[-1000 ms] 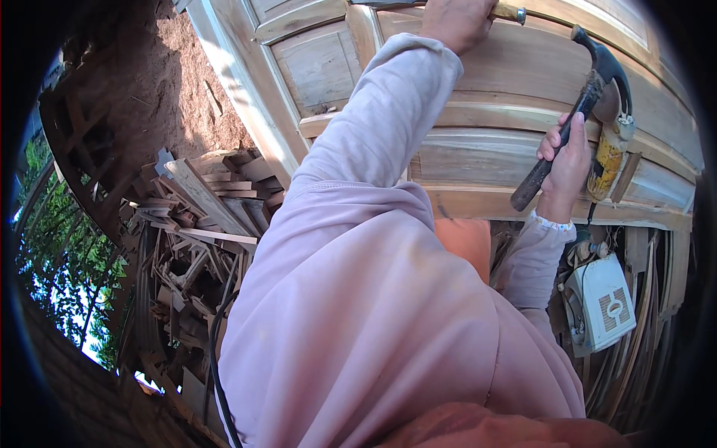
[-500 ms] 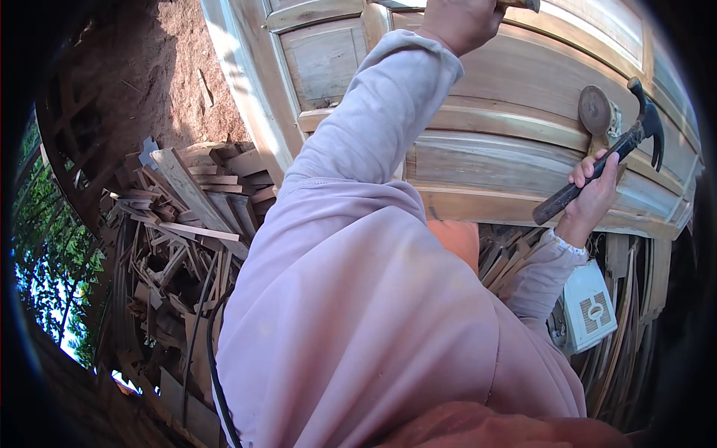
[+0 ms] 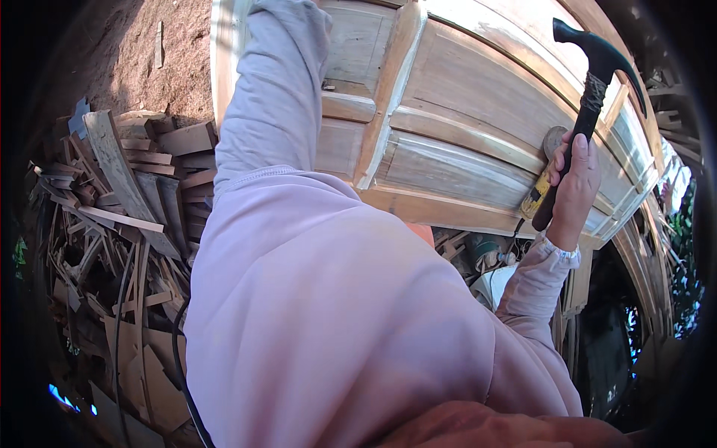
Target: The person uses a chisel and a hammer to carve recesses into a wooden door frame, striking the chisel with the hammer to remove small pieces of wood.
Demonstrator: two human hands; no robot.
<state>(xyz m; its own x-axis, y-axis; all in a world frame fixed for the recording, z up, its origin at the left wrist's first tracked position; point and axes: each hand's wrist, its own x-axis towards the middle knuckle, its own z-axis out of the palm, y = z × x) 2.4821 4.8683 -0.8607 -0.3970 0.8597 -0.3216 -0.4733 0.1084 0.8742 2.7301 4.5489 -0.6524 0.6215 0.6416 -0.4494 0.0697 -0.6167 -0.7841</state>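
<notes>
My right hand (image 3: pixel 576 183) is wrapped around the dark handle of a claw hammer (image 3: pixel 591 93). The hammer's black head points up and away, over the right part of a pale wooden panelled door (image 3: pixel 478 82). Just beside that hand, an angle grinder (image 3: pixel 533 200) with a yellow body and a round disc lies on the door, partly covered by the hand and hammer. My left arm (image 3: pixel 272 97), in a light sleeve, reaches forward over the door's left side. Its hand is beyond the top edge, so its fingers are hidden.
Scrap wood offcuts (image 3: pixel 142 179) are heaped at the left, near bare reddish ground (image 3: pixel 168 45). A black cable (image 3: pixel 179 351) runs down beside my left side. Below the door's near edge sits a white box-like object (image 3: pixel 494 284), partly behind my right sleeve.
The view has swung so that the door and the scrap pile sit further left. My left hand has left the picture at the top. The hammer now stands more upright, its head higher.
</notes>
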